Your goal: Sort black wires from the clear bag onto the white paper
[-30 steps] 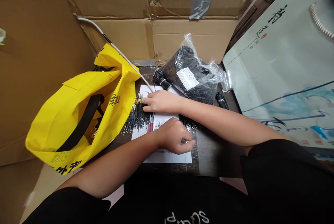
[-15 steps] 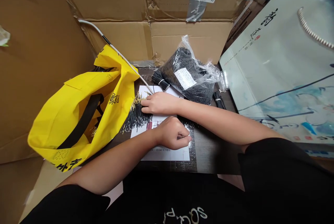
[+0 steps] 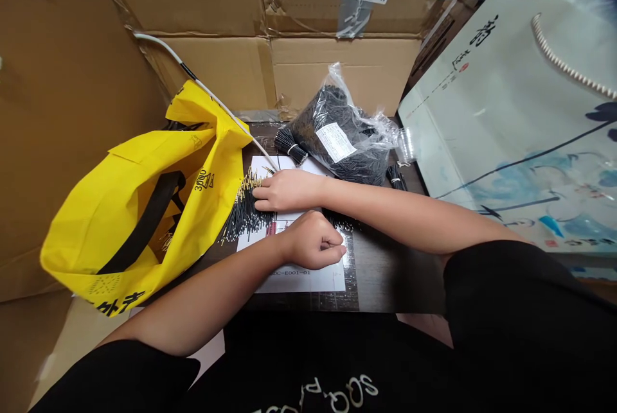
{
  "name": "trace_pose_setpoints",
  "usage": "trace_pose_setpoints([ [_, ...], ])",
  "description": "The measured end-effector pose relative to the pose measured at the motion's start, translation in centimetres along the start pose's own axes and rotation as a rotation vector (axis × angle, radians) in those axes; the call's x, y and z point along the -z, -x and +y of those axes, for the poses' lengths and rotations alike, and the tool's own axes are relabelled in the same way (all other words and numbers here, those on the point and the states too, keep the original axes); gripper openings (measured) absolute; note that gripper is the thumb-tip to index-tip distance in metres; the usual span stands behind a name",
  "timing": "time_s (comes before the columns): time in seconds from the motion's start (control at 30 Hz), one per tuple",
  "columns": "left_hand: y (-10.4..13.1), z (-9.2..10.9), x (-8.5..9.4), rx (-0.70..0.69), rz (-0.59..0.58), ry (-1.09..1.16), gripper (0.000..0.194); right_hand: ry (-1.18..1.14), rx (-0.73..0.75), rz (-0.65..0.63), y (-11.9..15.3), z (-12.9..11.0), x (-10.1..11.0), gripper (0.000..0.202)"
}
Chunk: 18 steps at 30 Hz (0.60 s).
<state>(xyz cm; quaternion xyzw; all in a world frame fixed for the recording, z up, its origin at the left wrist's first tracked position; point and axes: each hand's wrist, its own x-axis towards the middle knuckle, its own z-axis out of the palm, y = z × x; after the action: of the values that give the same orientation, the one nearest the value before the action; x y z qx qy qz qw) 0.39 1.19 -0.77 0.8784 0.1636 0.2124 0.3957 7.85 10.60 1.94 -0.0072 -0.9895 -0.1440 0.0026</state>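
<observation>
My right hand (image 3: 284,191) reaches across to the left, its fingers bent at the gold-tipped ends of a loose pile of short black wires (image 3: 245,214); what its fingertips grip, if anything, is hidden. Nearer to me, my left hand (image 3: 317,241) is curled closed above a printed white sheet (image 3: 308,281), and I cannot make out what is in it. More black wires with silvery tips (image 3: 340,220) lie just behind the left hand, partly covered by the right forearm. A tied bundle of black wires (image 3: 290,146) rests beyond the right hand.
A yellow bag (image 3: 130,207) stands open at the left, with a white cable (image 3: 216,102) passing behind it. A clear plastic bag full of black pieces (image 3: 337,137) sits at the back. Another wire bundle (image 3: 396,177) lies right of it, beside a large pale paper bag (image 3: 511,124).
The whole view has shifted slightly, so things appear a little further left. Both hands keep nearly the same places and poses over the table.
</observation>
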Motion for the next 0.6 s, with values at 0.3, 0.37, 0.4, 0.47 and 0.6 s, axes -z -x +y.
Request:
trace_pose_setpoints([
  [0.3,0.0,-0.3,0.3,0.022,-0.027,0.106,0.045,0.004,-0.131,0.032,0.8,0.0,1.8,0.02],
  [0.37,-0.1,-0.4,0.6,0.026,-0.036,0.193,0.044,-0.027,-0.2,0.036,1.2,0.0,2.9,0.02],
  [0.4,-0.1,-0.3,0.8,0.037,-0.034,0.245,0.044,-0.051,-0.239,0.043,1.4,0.1,3.4,0.02],
  [0.47,-0.2,-0.2,1.1,0.073,-0.016,0.357,0.044,-0.11,-0.325,0.073,2.2,0.2,4.6,0.022],
  [0.6,0.0,0.0,1.3,0.169,0.121,0.549,0.045,-0.297,-0.564,0.128,4.8,0.5,7.0,0.025],
])
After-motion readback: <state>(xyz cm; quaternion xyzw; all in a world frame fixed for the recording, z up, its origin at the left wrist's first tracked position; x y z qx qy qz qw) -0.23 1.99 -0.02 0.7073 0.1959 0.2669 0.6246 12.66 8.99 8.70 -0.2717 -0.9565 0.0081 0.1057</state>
